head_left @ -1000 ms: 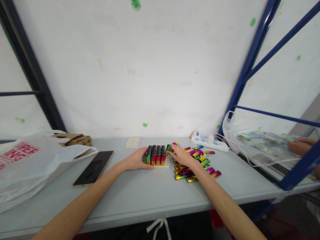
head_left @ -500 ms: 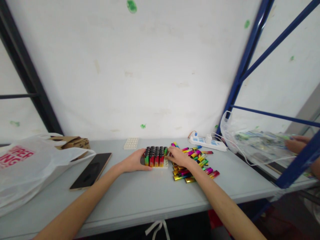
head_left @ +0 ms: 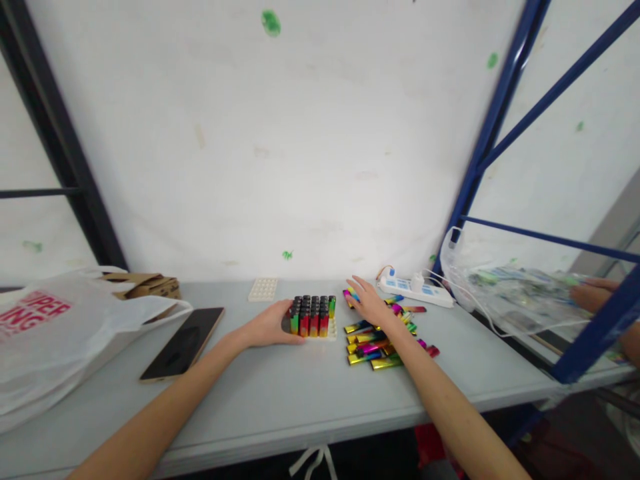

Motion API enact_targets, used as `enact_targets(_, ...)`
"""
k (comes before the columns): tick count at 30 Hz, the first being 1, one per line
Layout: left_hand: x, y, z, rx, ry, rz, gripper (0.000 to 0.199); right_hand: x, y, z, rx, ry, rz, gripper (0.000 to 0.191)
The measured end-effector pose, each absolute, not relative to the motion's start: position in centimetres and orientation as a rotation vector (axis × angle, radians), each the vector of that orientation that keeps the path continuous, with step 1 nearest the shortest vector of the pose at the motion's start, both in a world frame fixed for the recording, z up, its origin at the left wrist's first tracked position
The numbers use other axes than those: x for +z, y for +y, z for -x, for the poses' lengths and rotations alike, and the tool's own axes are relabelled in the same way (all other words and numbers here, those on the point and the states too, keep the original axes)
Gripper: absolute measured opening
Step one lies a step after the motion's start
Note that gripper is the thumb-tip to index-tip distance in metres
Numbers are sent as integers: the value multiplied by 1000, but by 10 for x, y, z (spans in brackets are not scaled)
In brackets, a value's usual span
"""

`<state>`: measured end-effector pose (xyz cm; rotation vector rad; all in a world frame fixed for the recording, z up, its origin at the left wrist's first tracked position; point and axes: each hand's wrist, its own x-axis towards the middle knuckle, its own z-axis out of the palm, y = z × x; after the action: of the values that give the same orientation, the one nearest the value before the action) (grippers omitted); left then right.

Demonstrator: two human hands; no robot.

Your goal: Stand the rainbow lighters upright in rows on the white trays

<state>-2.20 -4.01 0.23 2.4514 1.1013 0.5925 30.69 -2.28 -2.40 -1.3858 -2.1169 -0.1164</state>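
Several lighters (head_left: 313,315) with black tops stand upright in rows in a white tray (head_left: 333,331), whose right end shows bare holes. My left hand (head_left: 273,323) grips the left side of this filled tray, its thumb along the front and its other fingers partly hidden behind. Over the back left of a loose pile of shiny multicoloured lighters (head_left: 370,348) hovers my right hand (head_left: 369,305). Its fingers are spread, with no lighter visible in them. Part of the pile is hidden under that hand and forearm.
A second white tray (head_left: 263,289) lies near the wall. To the left are a phone (head_left: 184,343), a white plastic bag (head_left: 75,333) and cardboard (head_left: 150,286). A power strip (head_left: 417,290) sits back right, beside a blue post (head_left: 467,180). Beyond it, another person's hand (head_left: 593,293) touches plastic bags.
My right hand has left the tray's right side and moved right, over the pile, its fingers spreading. A green lighter now shows at the tray's back right. My left hand stays put.
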Motion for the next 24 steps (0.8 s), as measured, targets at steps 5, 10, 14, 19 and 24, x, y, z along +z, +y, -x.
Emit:
enact_targets(5, 4, -42, 22, 574, 1109, -2453, 75, -25, -19, -298, 10, -2338, 1542, 35)
enact_targets(10, 5, -43, 22, 599, 1078, -2437, 74, -12, -30, -287, -32, -2322, 1566, 24)
enact_targets(14, 6, -44, 21, 620, 1066, -2421, 74, -12, -40, -279, -75, -2328, 1574, 44)
enact_targets(19, 5, -43, 21, 601, 1054, -2420, 77, -15, -40, -272, -63, -2333, 1613, 22)
enact_targets(24, 2, -40, 23, 613, 1054, -2430, 77, -18, -30, -278, 27, -2050, 1465, 18)
